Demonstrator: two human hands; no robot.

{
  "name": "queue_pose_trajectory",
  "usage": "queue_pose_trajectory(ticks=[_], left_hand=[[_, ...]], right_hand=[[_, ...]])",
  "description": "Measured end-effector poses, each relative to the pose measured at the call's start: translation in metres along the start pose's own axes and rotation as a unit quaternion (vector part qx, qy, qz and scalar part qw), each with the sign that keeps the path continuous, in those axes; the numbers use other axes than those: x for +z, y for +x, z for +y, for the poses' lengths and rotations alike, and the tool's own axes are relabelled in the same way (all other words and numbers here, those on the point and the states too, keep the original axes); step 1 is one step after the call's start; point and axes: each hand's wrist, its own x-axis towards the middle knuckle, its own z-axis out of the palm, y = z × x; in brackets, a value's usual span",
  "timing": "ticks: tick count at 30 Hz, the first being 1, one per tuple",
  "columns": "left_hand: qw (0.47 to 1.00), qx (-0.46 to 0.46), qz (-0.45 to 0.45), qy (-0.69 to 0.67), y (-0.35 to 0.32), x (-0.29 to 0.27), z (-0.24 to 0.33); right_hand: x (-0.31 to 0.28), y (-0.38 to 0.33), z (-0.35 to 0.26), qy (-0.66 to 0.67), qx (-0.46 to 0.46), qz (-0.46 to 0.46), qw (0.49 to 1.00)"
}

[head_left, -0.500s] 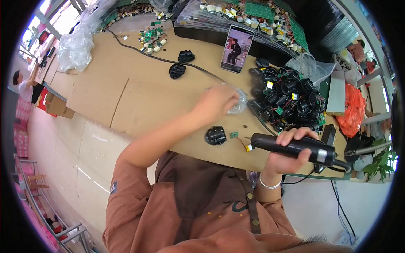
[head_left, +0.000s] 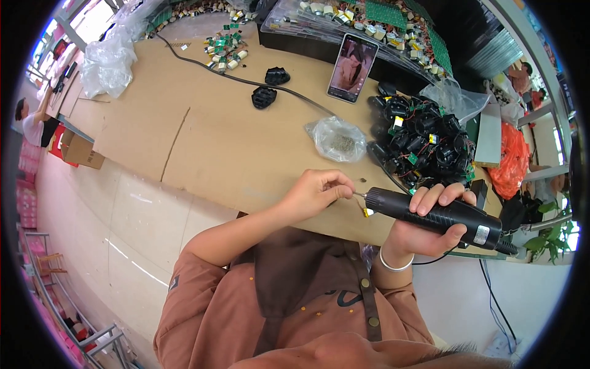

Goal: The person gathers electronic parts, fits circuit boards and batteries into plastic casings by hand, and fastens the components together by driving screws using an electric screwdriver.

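Note:
My right hand (head_left: 425, 232) grips a black electric screwdriver (head_left: 452, 216), held nearly level with its bit pointing left. My left hand (head_left: 314, 195) is at the thin metal bit (head_left: 360, 194), thumb and forefinger pinched at its tip. Whatever sits between those fingertips is too small to make out. Under the bit, a small white and yellow battery (head_left: 368, 212) shows in part. The black housing and green circuit board near it are hidden behind my left hand. Beyond the hands lies a clear plastic bag (head_left: 338, 140) holding many tiny metal pieces, probably screws.
At right is a heap of black housings (head_left: 424, 138) with wires and boards. Behind it a phone (head_left: 352, 67) stands upright. Two black shells (head_left: 264, 97) lie beside a cable (head_left: 246, 81), farther left. Small boards with components (head_left: 226, 48) are piled at the back.
My left hand has come back from the plastic bag to the screwdriver's tip, its fingers now pinched there. The bag is uncovered. My right hand keeps holding the screwdriver, which has shifted slightly.

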Motion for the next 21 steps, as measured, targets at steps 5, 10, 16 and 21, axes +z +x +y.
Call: queue_pose_trajectory(ticks=[5,10,16,21], left_hand=[[1.000,-0.010,-0.015,-0.018,-0.004,-0.001,-0.005],[0.999,0.002,-0.019,-0.035,-0.011,-0.002,-0.013],[0.999,-0.015,-0.011,-0.041,-0.017,-0.004,-0.010],[0.982,0.056,0.113,0.140,-0.032,-0.027,0.000]], right_hand=[[0.004,-0.002,0.000,-0.006,0.005,-0.008,1.000],[0.009,-0.005,-0.001,-0.006,0.013,-0.016,1.000],[0.016,-0.008,0.001,-0.018,0.005,-0.026,0.999],[0.020,-0.014,0.005,-0.047,0.020,-0.045,0.998]])
